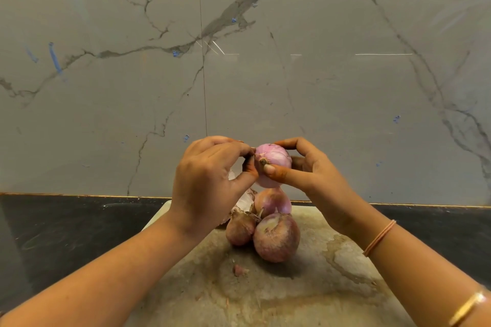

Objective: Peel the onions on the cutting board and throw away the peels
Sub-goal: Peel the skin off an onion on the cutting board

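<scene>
At frame centre the right hand cradles a mostly bare onion above the cutting board, thumb by the root and fingers curled over the top, likely to steady it. The left hand pinches skin at the onion's left edge. Other onions cluster just below

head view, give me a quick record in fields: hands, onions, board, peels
held onion: mostly peeled, raised above the board
right hand: grips held onion
left hand: pinches at its left edge
unpeeled onions: three, clustered on cutting board
loose peels: behind the cluster, partly hidden
peel scrap: on board, in front of cluster
</scene>
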`<action>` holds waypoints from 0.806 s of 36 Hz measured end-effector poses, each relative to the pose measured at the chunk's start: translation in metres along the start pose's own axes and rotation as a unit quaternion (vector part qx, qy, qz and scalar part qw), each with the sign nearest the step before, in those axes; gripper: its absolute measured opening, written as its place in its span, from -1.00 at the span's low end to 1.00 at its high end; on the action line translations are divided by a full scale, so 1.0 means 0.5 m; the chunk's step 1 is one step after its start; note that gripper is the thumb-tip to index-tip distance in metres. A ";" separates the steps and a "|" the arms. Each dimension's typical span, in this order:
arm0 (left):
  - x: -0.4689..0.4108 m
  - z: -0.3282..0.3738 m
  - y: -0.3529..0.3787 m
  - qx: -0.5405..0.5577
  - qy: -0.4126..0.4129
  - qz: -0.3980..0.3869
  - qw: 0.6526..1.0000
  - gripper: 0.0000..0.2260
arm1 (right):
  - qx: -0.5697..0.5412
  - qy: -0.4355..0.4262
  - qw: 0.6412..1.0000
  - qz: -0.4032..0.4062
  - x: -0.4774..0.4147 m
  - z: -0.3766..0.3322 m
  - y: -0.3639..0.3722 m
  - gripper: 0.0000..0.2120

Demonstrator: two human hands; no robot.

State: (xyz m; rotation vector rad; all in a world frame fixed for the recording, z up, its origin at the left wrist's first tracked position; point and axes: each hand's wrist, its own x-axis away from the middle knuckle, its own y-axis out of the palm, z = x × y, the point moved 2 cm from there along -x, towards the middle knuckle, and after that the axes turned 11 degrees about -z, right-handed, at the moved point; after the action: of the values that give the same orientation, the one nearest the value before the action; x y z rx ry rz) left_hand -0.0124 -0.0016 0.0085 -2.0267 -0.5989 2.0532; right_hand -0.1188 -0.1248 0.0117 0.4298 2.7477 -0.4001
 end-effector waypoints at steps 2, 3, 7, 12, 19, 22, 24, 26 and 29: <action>-0.001 -0.002 -0.003 0.040 -0.039 -0.011 0.998 -0.78 | -0.006 -0.001 1.000 -0.003 0.000 0.000 0.000 -0.45; 0.000 -0.002 -0.003 0.058 -0.056 -0.015 0.997 -0.77 | -0.010 -0.002 1.000 -0.005 -0.001 0.001 0.000 -0.46; 0.003 -0.007 0.001 0.129 -0.128 -0.029 0.983 -0.74 | -0.018 -0.003 1.000 -0.009 -0.002 0.003 -0.001 -0.47; 0.005 -0.017 0.009 0.213 -0.232 -0.027 0.949 -0.94 | -0.027 -0.004 1.000 -0.012 -0.002 0.004 -0.004 -0.47; 0.006 -0.025 0.017 0.235 -0.292 -0.034 0.926 -0.84 | -0.032 -0.007 0.999 -0.023 -0.001 0.002 -0.006 -0.48; 0.011 -0.047 0.018 0.236 -0.339 -0.042 0.910 -0.94 | -0.064 -0.021 0.998 -0.015 -0.002 -0.001 -0.010 -0.52; 0.014 -0.072 0.019 0.224 -0.377 -0.043 0.898 -0.91 | -0.082 -0.031 0.996 -0.004 -0.002 -0.005 -0.015 -0.54; 0.015 -0.085 0.020 0.212 -0.386 -0.054 0.896 -0.88 | -0.080 -0.031 0.996 0.004 -0.002 -0.007 -0.018 -0.53; 0.011 -0.071 0.019 0.247 -0.352 -0.073 0.900 -0.91 | -0.078 -0.023 0.997 0.011 -0.003 -0.003 -0.016 -0.52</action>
State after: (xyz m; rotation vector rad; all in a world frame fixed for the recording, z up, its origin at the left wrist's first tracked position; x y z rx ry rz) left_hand 0.0237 -0.0029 0.0000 -0.9127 -0.2595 2.4899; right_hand -0.1206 -0.1322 0.0153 0.4042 2.7026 -0.1855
